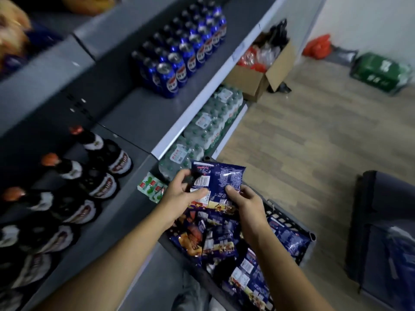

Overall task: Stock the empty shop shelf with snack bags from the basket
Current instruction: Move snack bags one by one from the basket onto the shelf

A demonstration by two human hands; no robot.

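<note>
A dark blue snack bag [219, 179] is held above the basket, its back with the barcode facing me. My left hand [180, 195] grips its left edge, thumb on the label. My right hand [244, 204] grips its lower right part. Below them the black plastic basket [289, 223] holds several more blue snack bags [208, 239]. The grey shelf [143, 117] runs to the left, with a bare stretch between the bottles and the cans.
Dark bottles with orange caps [94, 173] stand on the shelf at left, blue cans [179, 52] further back. Shrink-wrapped water bottles [208, 124] fill the lower shelf. An open cardboard box [267, 70], a green pack [381, 71] and a dark container [386, 232] sit on the wooden floor.
</note>
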